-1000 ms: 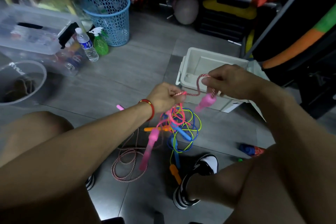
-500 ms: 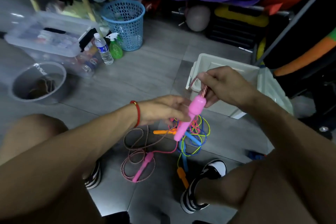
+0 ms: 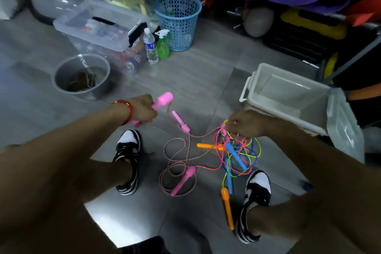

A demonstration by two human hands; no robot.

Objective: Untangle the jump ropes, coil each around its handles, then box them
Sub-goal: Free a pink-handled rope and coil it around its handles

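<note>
Left hand (image 3: 142,109) is curled around a pink handle (image 3: 162,100), whose thick end sticks up and out past the knuckles; a red cord bracelet (image 3: 125,107) sits on that wrist. A thin pink-and-white twisted rope (image 3: 177,163) drops from the handle's top and runs down to loose loops on the grey tiled floor (image 3: 195,80). Right hand (image 3: 245,123) is lowered onto the tangle of ropes (image 3: 237,150), fingers bent and pinching strands at the top of the knot; exactly which strand is pinched cannot be told. The tangle mixes neon pink, yellow-green and blue cords, with a blue handle (image 3: 235,153) and an orange handle (image 3: 208,146) caught in it. Lying free on the floor: a second pink handle (image 3: 180,121) just beside the held one, a third pink handle (image 3: 183,180) inside the twisted rope's loops, and another orange handle (image 3: 227,205) next to the right shoe (image 3: 255,196). Left shoe (image 3: 127,159) stands left of the loops. The white open box (image 3: 288,97) sits on the floor just behind the right hand, nothing visible inside. Further back: a clear lidded bin (image 3: 99,27), a water bottle (image 3: 150,46), a green spray bottle (image 3: 162,45), a blue mesh basket (image 3: 179,20), a grey round tub (image 3: 80,76).
</note>
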